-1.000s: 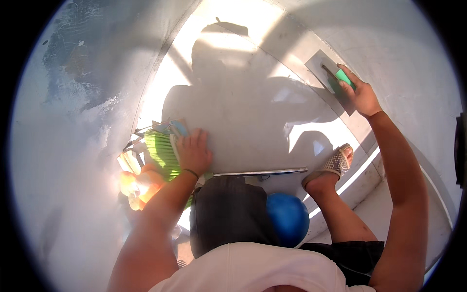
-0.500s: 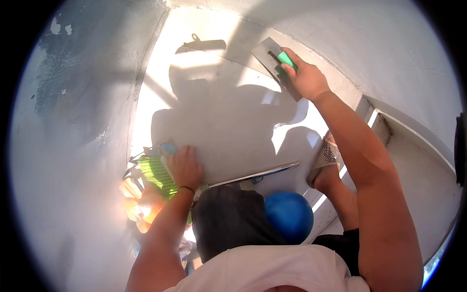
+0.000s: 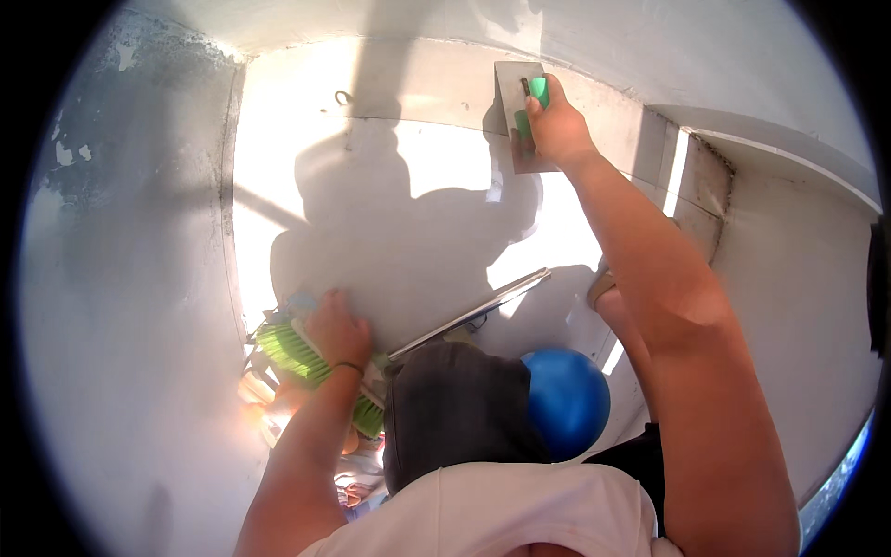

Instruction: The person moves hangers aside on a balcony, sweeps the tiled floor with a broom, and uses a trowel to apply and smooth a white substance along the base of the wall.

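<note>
My right hand (image 3: 561,125) is closed around the green handle of a flat rectangular metal trowel (image 3: 512,79). The blade lies against the pale surface at the far right, close to the seam with the wall. At the lower left, my left hand (image 3: 339,330) is down beside a broom head (image 3: 295,353) with bright green bristles. Its fingers look stretched out and hold nothing visible, though they are slightly blurred. Whether the palm touches the broom cannot be made out. A thin metal rod (image 3: 469,316) slants away to the right of this hand.
A blue ball-like thing (image 3: 571,404) sits beside dark grey fabric (image 3: 459,408) near my body. My right leg (image 3: 631,339) is bent under my right arm. Walls rise at left, far side and right. A small dark hook (image 3: 343,97) marks the sunlit surface; mixed items (image 3: 357,483) crowd the lower left.
The whole view has turned, so the rod and the trowel stand at steeper angles. My right hand still holds the trowel. My left hand stays beside the broom head.
</note>
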### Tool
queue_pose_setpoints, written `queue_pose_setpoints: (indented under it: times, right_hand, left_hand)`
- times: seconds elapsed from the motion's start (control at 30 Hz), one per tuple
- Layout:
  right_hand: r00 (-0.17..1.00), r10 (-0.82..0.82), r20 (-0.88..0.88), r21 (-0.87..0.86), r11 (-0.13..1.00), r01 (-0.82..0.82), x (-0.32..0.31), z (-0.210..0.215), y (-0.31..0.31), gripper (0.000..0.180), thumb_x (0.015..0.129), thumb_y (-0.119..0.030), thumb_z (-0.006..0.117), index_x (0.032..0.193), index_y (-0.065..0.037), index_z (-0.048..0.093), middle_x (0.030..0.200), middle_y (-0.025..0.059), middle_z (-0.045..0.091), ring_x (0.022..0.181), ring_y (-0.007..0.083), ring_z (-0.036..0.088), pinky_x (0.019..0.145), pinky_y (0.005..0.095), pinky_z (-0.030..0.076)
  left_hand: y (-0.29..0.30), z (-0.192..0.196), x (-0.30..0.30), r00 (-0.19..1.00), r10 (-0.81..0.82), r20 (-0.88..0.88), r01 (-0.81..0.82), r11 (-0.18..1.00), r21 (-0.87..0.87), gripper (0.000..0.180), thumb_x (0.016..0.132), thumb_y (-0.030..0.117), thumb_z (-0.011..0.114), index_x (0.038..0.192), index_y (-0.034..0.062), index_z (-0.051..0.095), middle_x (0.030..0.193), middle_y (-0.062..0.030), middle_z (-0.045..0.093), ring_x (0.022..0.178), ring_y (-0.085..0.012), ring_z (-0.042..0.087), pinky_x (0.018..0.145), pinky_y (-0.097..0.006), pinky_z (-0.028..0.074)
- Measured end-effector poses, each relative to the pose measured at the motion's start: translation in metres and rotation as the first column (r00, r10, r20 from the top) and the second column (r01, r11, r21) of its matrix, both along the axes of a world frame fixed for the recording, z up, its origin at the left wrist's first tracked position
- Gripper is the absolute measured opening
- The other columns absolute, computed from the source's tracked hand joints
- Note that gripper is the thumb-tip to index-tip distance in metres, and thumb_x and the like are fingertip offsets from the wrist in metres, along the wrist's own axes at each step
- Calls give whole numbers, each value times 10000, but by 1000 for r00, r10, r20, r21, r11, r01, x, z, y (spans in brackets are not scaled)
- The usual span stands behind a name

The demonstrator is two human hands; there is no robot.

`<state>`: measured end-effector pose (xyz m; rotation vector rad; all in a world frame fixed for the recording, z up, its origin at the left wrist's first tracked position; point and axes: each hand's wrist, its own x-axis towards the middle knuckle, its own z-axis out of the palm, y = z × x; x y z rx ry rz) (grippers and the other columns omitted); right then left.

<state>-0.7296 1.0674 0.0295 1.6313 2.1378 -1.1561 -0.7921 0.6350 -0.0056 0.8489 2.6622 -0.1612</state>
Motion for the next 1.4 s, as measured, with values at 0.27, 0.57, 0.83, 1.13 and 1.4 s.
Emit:
queue_pose_setpoints:
  times: [0.27, 0.57, 0.83, 1.13, 1.4]
  right_hand:
    - [997, 38, -62, 84, 996, -32, 55, -18, -16, 624, 975, -229, 442, 1514, -94, 157, 1158, 258, 615, 993, 360, 649, 893, 420, 501]
    - [992, -127, -2, -36, 991, 127, 95, -5, -23, 620, 959, -283, 462, 1517, -168, 218, 1246, 235, 586, 1068, 380, 612, 963, 415, 472]
    - [978, -209, -1, -100, 973, 207, 76, 24, 34, 612, 939, -274, 473, 1502, -122, 288, 943, 171, 669, 593, 247, 625, 634, 370, 521]
    - [982, -181, -54, -12, 984, 180, 121, -1, 14, 593, 937, -280, 486, 1482, -111, 326, 1005, 175, 658, 609, 244, 622, 608, 360, 515]
    - [981, -195, -3, 55, 979, 195, 152, -11, 13, 578, 946, -297, 493, 1470, -105, 346, 999, 173, 636, 536, 222, 570, 522, 371, 489]
  left_hand:
    - [-13, -9, 4, 993, -68, -99, 71, 997, 35, 538, 750, 174, 577, 1280, 128, 499, 1354, -75, 467, 1245, -270, 437, 1078, -468, 251]
    - [-12, -3, 1, 996, -50, -68, 51, 998, 24, 573, 745, 186, 594, 1305, 131, 484, 1370, -81, 472, 1237, -277, 454, 1066, -468, 268]
    - [-12, -4, -2, 996, -48, -70, 48, 999, 2, 559, 749, 217, 593, 1293, 128, 501, 1353, -76, 493, 1190, -283, 496, 1039, -447, 302]
    - [-16, -1, 0, 999, 11, -32, -12, 999, -33, 523, 769, 164, 573, 1287, 144, 500, 1359, -57, 477, 1260, -250, 436, 1078, -472, 259]
    - [-5, 0, 3, 997, -36, -64, 38, 999, 27, 551, 723, 195, 602, 1263, 127, 520, 1333, -81, 506, 1195, -278, 496, 1039, -453, 295]
